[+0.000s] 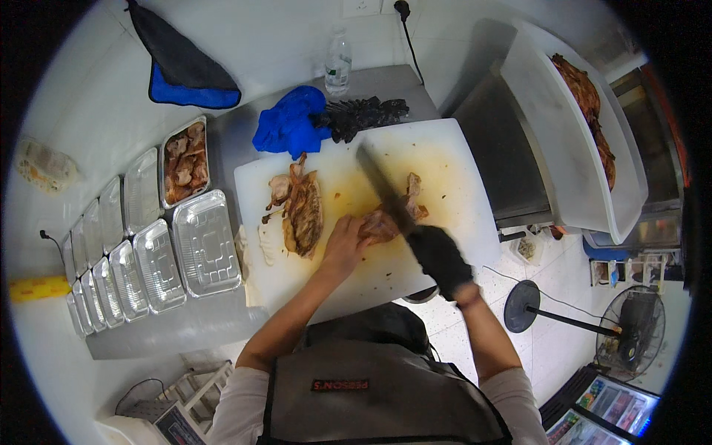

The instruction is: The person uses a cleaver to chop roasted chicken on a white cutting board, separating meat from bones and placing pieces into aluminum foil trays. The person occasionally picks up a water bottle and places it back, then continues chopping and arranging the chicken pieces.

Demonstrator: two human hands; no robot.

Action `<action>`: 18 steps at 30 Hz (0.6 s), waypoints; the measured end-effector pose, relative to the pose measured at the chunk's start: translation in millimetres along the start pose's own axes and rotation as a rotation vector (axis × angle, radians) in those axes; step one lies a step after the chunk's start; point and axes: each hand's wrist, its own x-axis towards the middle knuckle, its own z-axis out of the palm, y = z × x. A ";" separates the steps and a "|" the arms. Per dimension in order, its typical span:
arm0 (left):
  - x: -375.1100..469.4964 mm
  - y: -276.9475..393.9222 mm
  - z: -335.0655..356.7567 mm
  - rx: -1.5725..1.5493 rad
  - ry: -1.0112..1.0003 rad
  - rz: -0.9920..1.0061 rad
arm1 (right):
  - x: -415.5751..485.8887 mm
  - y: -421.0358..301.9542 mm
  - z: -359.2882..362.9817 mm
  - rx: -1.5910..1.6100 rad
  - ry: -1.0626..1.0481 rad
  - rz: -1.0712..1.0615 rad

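Observation:
My bare left hand [344, 243] presses on a piece of cooked poultry [379, 227] on the white cutting board [356, 289]. In a black glove, my right hand [440, 257] grips a large knife [384, 181], whose blade is blurred and lies across the view over that meat. Just past the blade, a bony end [413, 192] of the meat shows. Left of my left hand lies another browned poultry portion [303, 214], with a bone pointing away from me. Yellowish juice and small crumbs mark the board's middle.
Several foil trays [206, 245] stand in two rows on the steel table [167, 334]; one tray [185, 161] holds cut meat. Behind the board are a blue cloth [292, 122], black gloves [364, 114] and a plastic bottle [338, 64]. A white tub [556, 122] at right holds roasted meat [584, 111].

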 end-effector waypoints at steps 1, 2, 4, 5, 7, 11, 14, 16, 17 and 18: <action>-1.1 0.3 1.0 0.003 -0.037 -0.020 | 2.5 6.4 20.0 -0.095 -0.066 -0.039; 1.1 0.9 2.3 0.027 0.024 0.028 | 6.5 14.6 33.4 -0.155 -0.068 -0.062; -4.1 4.5 5.3 0.100 0.034 -0.020 | 3.5 25.0 51.2 0.000 -0.072 0.018; -1.9 4.9 5.3 0.101 0.080 0.030 | 7.4 26.9 50.7 0.048 -0.135 0.135; -5.0 6.9 4.7 0.117 0.025 -0.018 | 5.3 19.1 34.5 0.137 -0.111 0.138; -15.5 7.7 -6.9 -0.015 0.051 -0.004 | -10.0 -25.5 -33.1 0.238 0.010 0.146; -23.1 7.0 -15.2 -0.122 0.022 -0.082 | -32.4 -51.9 -56.8 0.238 0.118 0.168; -25.3 5.3 -16.1 -0.119 -0.001 -0.108 | -46.4 -53.2 -44.4 0.180 0.203 0.051; -24.9 4.0 -14.9 -0.078 0.009 -0.038 | -32.1 -49.2 -19.5 0.038 0.108 0.019; -24.0 2.7 -12.8 -0.032 0.002 0.002 | -20.9 -42.8 4.1 -0.131 0.074 -0.138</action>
